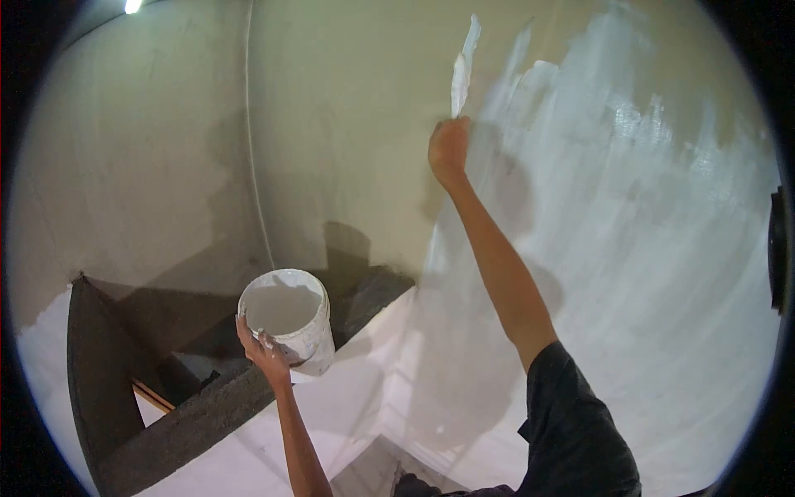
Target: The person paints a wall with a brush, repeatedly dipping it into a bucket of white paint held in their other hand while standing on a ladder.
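Observation:
My right hand [450,151] is raised to the wall and closed round the lower end of a putty knife [460,79], whose blade carries white paste and lies along the wall. White paste in streaks [613,166] covers the wall to the right of it. At the lower left, my left hand [265,352] grips the near side of a white bucket [286,308], with fingers at its rim. The bucket is tilted toward me, its mouth showing a pale inside. White smears mark its outside and my left fingertips.
Bare olive-coloured wall [339,124] rises left of the white area, with a corner line [250,124] beyond. A dark concrete ledge [190,431] runs below the bucket. A lamp [132,6] shines at the top left. A dark object [777,248] stands at the right edge.

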A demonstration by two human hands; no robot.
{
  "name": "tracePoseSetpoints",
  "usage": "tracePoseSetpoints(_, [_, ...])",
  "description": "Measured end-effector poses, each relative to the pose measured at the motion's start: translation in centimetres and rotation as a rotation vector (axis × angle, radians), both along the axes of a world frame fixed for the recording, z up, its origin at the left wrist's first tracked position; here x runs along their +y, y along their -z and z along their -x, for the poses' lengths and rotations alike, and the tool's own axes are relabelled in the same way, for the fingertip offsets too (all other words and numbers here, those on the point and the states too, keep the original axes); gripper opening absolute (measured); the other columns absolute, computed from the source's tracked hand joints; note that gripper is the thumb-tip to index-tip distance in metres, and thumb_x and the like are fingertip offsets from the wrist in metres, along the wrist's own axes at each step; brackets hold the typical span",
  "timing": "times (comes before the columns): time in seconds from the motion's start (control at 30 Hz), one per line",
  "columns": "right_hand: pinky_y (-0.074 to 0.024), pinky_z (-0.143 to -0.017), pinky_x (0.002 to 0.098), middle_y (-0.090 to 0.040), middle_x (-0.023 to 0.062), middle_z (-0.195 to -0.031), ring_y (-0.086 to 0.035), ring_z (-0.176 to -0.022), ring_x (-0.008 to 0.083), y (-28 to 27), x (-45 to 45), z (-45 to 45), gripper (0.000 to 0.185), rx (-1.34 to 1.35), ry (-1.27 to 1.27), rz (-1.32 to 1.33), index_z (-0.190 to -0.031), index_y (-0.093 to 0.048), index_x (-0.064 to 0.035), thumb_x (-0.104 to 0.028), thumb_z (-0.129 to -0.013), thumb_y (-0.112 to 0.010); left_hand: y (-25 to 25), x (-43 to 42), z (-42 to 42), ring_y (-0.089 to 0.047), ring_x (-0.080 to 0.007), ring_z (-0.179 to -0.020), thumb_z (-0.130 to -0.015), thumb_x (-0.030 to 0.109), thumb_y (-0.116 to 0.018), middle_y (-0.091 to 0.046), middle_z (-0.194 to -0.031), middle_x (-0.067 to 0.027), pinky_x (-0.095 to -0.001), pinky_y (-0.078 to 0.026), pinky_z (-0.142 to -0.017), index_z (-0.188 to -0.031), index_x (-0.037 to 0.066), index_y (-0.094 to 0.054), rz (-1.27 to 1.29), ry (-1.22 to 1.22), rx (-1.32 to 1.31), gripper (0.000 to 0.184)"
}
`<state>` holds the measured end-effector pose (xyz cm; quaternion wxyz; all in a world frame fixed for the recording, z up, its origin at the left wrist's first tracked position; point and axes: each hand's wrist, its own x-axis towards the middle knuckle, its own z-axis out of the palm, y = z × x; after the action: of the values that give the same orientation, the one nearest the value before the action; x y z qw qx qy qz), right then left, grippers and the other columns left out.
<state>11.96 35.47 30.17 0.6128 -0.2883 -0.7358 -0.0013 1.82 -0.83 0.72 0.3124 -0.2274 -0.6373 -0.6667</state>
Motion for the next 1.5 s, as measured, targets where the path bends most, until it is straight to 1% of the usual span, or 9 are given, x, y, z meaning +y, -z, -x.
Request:
tracePoseSetpoints(0.53, [-0.0433,-0.067,0.0487,-0.055,0.0301,-0.084,-0.054,-0.077,0.0448,29.5,-5.7,-9.1,0.038,-0.167,-0.108,0.587,-0.112,-0.029,0.0118,-0.012,-0.085,-0.041,-0.2,0.0,-0.2,-0.039,-0.0348,-0.117,-0.088,0.044,-0.038,-0.040,-0.127,-0.0212,-0.0415,-0.028,-0.097,-0.123,-0.003,-0.038,-0.031,0.045,0.011,0.059])
tracePoseSetpoints(0.73, [-0.0453,-0.056,0.0396,-0.057,0.0236,-0.077,-0.059,-0.071,0.0342,41.0,-7.2,-12.7,0.020,-0.440,0.066,0.659,-0.092,-0.039,0.0071,-0.012,-0.087,-0.043,0.1,0.0,0.0,-0.039,-0.0359,-0.116,-0.087,0.045,-0.038,-0.040,-0.126,-0.0213,-0.0423,-0.029,-0.097,-0.124,-0.003,-0.037,0.008,0.002,-0.005,0.060])
tracePoseSetpoints(0.83, [-0.0409,-0.045,0.0297,-0.052,0.0139,-0.067,-0.053,-0.057,0.0216,38.7,-7.7,-13.8,0.017,-0.466,-0.218,1.214,-0.081,-0.040,0.0016,-0.013,-0.089,-0.041,0.6,0.2,0.6,-0.039,-0.0361,-0.116,-0.087,0.047,-0.037,-0.040,-0.126,-0.0209,-0.0427,-0.028,-0.097,-0.125,-0.002,-0.037,0.009,-0.028,-0.002,0.062])
tracePoseSetpoints(0.93, [-0.0297,-0.038,0.0217,-0.040,0.0046,-0.060,-0.037,-0.049,0.0118,37.4,-4.5,-13.7,0.019,0.818,-0.940,1.882,-0.073,-0.039,-0.0049,-0.013,-0.090,-0.038,0.9,0.1,0.4,-0.037,-0.0353,-0.117,-0.087,0.048,-0.035,-0.038,-0.128,-0.0202,-0.0434,-0.028,-0.097,-0.126,0.000,-0.036,0.022,-0.029,-0.029,0.062])
tracePoseSetpoints(1.0, [-0.0222,-0.035,0.0212,-0.032,0.0014,-0.058,-0.028,-0.048,0.0107,35.1,-4.5,-12.2,0.020,0.776,-0.958,1.905,-0.070,-0.037,-0.0093,-0.010,-0.091,-0.035,0.4,0.2,0.0,-0.036,-0.0343,-0.118,-0.088,0.049,-0.034,-0.037,-0.129,-0.0197,-0.0439,-0.027,-0.097,-0.126,0.001,-0.037,0.031,-0.037,-0.059,0.061])
tracePoseSetpoints(1.1, [-0.0233,-0.036,0.0199,-0.033,0.0021,-0.060,-0.031,-0.049,0.0091,34.6,-4.6,-10.1,0.018,1.035,-1.050,1.850,-0.071,-0.038,-0.0090,-0.008,-0.089,-0.036,0.1,0.2,0.3,-0.035,-0.0339,-0.119,-0.089,0.047,-0.033,-0.036,-0.130,-0.0193,-0.0443,-0.026,-0.097,-0.126,0.002,-0.037,0.023,-0.032,-0.015,0.058])
tracePoseSetpoints(1.3, [-0.0243,-0.036,0.0201,-0.040,0.0031,-0.062,-0.031,-0.048,0.0094,30.2,-3.6,-7.8,0.016,0.972,-0.950,1.612,-0.071,-0.038,-0.0079,-0.008,-0.087,-0.036,0.6,0.2,0.6,-0.035,-0.0340,-0.120,-0.089,0.038,-0.037,-0.036,-0.130,-0.0185,-0.0426,-0.026,-0.098,-0.126,0.002,-0.037,0.013,0.009,0.005,0.052])
tracePoseSetpoints(1.4, [-0.0280,-0.041,0.0233,-0.041,0.0048,-0.059,-0.031,-0.047,0.0126,31.4,5.0,-6.7,0.016,0.058,-0.681,0.563,-0.067,-0.037,-0.0065,-0.005,-0.083,-0.036,0.8,0.2,0.5,-0.036,-0.0345,-0.119,-0.088,0.033,-0.038,-0.038,-0.129,-0.0184,-0.0426,-0.027,-0.098,-0.126,0.002,-0.037,0.024,-0.032,-0.012,0.049])
tracePoseSetpoints(1.5, [-0.0288,-0.044,0.0258,-0.037,0.0064,-0.057,-0.030,-0.047,0.0152,20.5,2.5,-7.0,0.016,-0.101,-0.493,0.318,-0.064,-0.035,-0.0057,-0.003,-0.080,-0.036,1.2,0.5,0.9,-0.038,-0.0345,-0.118,-0.088,0.031,-0.038,-0.039,-0.128,-0.0190,-0.0425,-0.028,-0.097,-0.126,0.002,-0.037,0.030,-0.061,-0.015,0.048])
